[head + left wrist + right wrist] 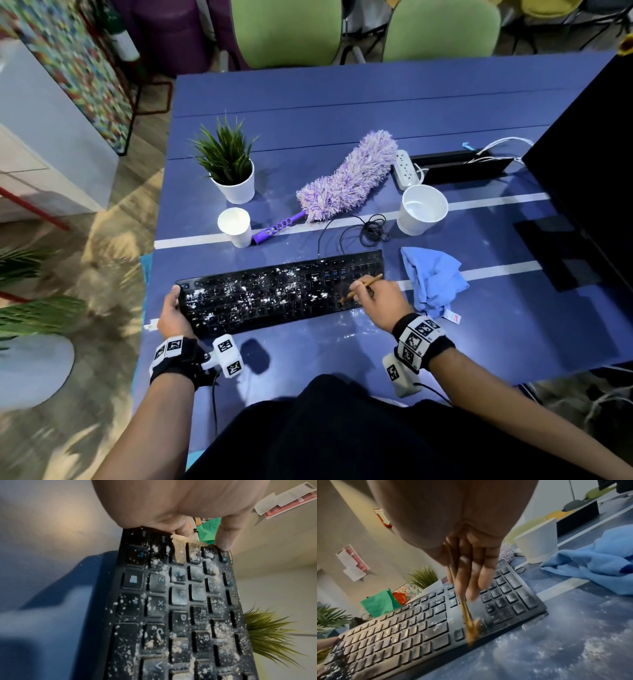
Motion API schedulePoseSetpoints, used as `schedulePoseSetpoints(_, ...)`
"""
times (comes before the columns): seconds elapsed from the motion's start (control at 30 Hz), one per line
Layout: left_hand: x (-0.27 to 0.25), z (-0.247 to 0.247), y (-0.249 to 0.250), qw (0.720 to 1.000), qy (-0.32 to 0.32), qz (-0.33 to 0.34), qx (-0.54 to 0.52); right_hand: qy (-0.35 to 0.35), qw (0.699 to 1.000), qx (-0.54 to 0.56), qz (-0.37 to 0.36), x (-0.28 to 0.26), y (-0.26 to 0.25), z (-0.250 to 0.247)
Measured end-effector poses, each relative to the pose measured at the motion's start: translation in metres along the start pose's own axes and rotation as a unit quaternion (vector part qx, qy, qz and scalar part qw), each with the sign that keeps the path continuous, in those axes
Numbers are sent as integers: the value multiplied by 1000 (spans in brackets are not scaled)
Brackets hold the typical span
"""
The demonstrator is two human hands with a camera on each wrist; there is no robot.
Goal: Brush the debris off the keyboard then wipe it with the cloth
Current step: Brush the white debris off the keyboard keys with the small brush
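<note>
Fingers (467, 566) of the right hand (378, 301) are pinching a thin wooden brush (467, 615), its bristles touching the black keyboard (281, 291) beside the number pad. The left hand (173, 313) is gripping the keyboard's left end. White debris (260, 291) is lying across the keys, and the blue cloth (433, 281) is sitting crumpled just right of the keyboard on the blue table (342, 102).

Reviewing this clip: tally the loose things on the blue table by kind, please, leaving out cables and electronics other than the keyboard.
Keyboard: 1
Brush, held by the right hand: 1
Blue cloth: 1
Purple duster: 1
White cups: 2 (small, large)
Potted plant: 1
Total: 7
</note>
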State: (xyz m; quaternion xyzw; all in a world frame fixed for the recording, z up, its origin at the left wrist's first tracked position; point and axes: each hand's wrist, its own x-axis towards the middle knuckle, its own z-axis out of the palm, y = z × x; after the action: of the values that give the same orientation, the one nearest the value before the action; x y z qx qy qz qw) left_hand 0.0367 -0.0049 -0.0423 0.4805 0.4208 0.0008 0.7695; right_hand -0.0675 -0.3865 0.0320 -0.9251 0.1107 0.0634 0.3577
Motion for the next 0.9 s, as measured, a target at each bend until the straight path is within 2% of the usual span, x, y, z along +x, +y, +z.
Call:
schedulePoseSetpoints(0.07,-3,0,0,1000,1,1,-5,-20,1000,-12,-4,-4,0,5)
schedulePoseSetpoints(0.17,-5,0,1,1000,0,-2,-6,60,998,-20,4,-6,5,7)
schedulePoseSetpoints(0.27,-1,-2,0,1000,-9,-8,-4,65,997,-25,36,-2,6,0)
schedulePoseSetpoints(0.4,9,-7,-2,1000,-10,-3,-2,146,989,-6,1,-2,8,-14)
schedulePoseSetpoints(0.43,9,-7,-1,1000,-13,1,-7,135,991,-12,-2,0,9,-16)
schedulePoseSetpoints(0.53,2,-2,1,1000,-20,-4,-2,33,998,-47,29,-3,11,-14)
schedulePoseSetpoints(0.67,2,0,2,1000,-8,10,11,111,993,-19,39,-7,18,-17)
schedulePoseSetpoints(0.77,27,-12,-4,1000,-11,10,-7,76,994,-35,69,-4,22,-20)
schedulePoseSetpoints(0.8,22,-11,-3,1000,-14,11,-7,87,993,-23,71,-3,22,-22)
schedulePoseSetpoints(0.9,-9,3,5,999,-24,25,14,190,981,12,35,-2,17,-32)
